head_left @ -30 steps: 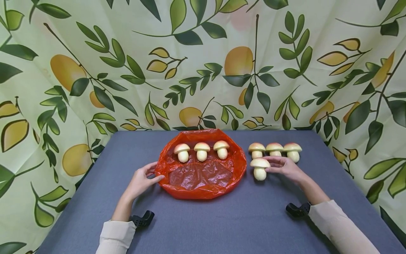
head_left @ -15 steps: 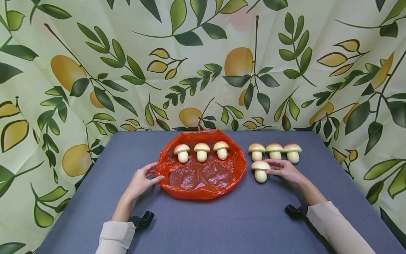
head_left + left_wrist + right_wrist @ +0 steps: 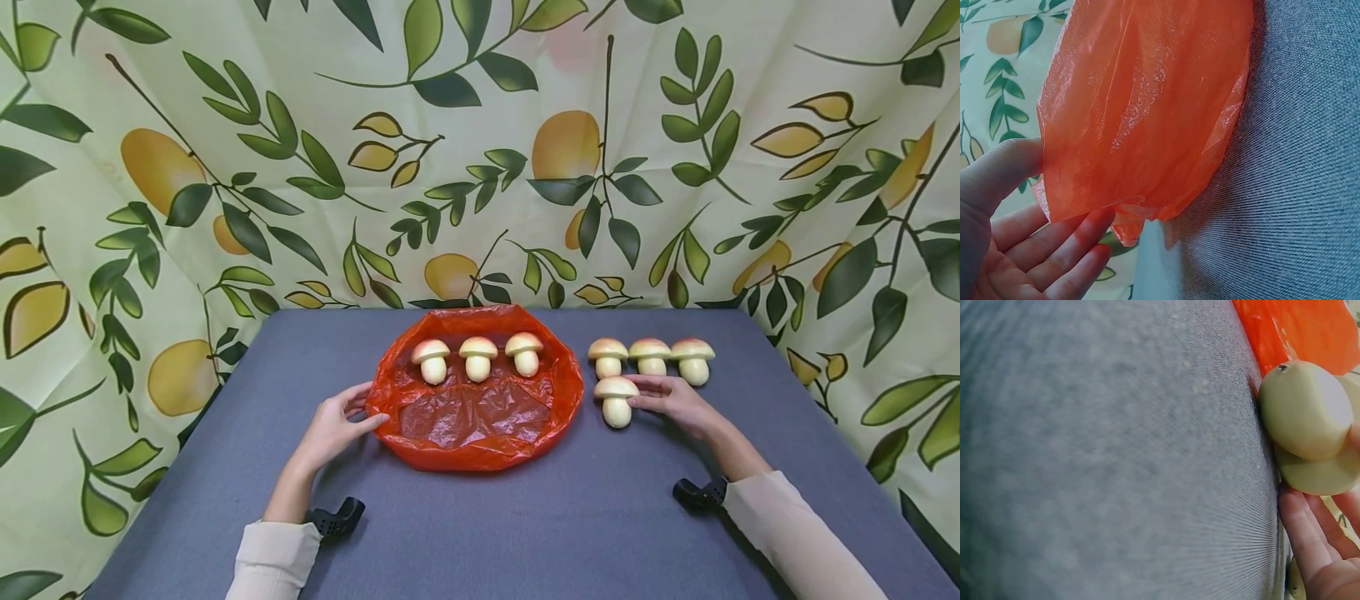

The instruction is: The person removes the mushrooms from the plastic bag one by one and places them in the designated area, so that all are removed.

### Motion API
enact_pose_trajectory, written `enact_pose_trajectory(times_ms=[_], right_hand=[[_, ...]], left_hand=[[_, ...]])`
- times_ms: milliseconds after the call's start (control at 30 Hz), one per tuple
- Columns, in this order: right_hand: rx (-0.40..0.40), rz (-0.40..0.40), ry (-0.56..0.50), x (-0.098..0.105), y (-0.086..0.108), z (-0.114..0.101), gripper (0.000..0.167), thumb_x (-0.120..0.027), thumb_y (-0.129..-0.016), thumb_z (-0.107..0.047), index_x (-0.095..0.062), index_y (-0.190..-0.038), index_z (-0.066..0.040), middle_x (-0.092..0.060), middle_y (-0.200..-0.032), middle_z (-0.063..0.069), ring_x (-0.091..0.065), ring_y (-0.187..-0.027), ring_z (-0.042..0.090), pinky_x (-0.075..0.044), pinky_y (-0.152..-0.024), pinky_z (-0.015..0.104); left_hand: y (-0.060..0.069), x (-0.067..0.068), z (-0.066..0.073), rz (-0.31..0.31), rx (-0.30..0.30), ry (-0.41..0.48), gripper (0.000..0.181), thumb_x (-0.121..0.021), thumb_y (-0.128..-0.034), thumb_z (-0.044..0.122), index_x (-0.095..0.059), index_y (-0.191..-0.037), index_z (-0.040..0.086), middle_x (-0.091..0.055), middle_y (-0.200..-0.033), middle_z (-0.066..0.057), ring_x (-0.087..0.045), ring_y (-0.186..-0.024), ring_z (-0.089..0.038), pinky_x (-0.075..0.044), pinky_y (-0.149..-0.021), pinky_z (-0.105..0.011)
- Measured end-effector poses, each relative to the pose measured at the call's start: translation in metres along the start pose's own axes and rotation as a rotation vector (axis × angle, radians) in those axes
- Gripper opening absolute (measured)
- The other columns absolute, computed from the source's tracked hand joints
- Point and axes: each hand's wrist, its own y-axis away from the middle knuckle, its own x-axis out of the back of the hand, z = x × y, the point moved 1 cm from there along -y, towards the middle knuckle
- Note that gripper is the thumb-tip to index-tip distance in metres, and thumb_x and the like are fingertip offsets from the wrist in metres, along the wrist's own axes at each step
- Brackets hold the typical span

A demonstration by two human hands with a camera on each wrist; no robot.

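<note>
My left hand (image 3: 335,427) pinches the left rim of an open red plastic bag (image 3: 480,457), thumb on one side and fingers on the other. The left wrist view shows the bag's thin wall (image 3: 1147,106) between thumb and fingertips. Inside the bag, three toy mushrooms, one of them the middle mushroom (image 3: 477,358), lie in a row toward the back. To the right of the bag, my right hand (image 3: 675,403) holds a toy mushroom (image 3: 617,402) by its right side. Its pale stem (image 3: 1300,412) faces the right wrist camera, low against the tabletop.
Behind my right hand, three more mushrooms stand in a row: a left one (image 3: 607,354), a middle one (image 3: 649,355) and a right one (image 3: 692,360). Everything is on a blue-grey cloth-covered table (image 3: 517,533). A leaf-and-fruit patterned curtain (image 3: 480,167) rises behind and at the sides.
The mushroom in my right hand has shifted slightly right and down, then barely moved. My left hand and the bag stay where they were.
</note>
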Motion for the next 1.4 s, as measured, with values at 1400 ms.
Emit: enact_pose_trajectory(times_ms=[1400], right_hand=[[0.126,0.117,-0.174,0.013,0.023,-0.030,0.040,-0.064,-0.091,-0.006,-0.053,-0.126,0.011,-0.070,-0.105,-0.022,-0.067,-0.097,-0.008,-0.053,-0.081,0.008]], left_hand=[[0.000,0.000,0.002,0.006,-0.008,-0.006,0.060,-0.073,-0.0856,0.019,-0.050,-0.135,-0.006,-0.061,-0.127,-0.027,-0.061,-0.117,-0.039,-0.049,-0.103,-0.051]])
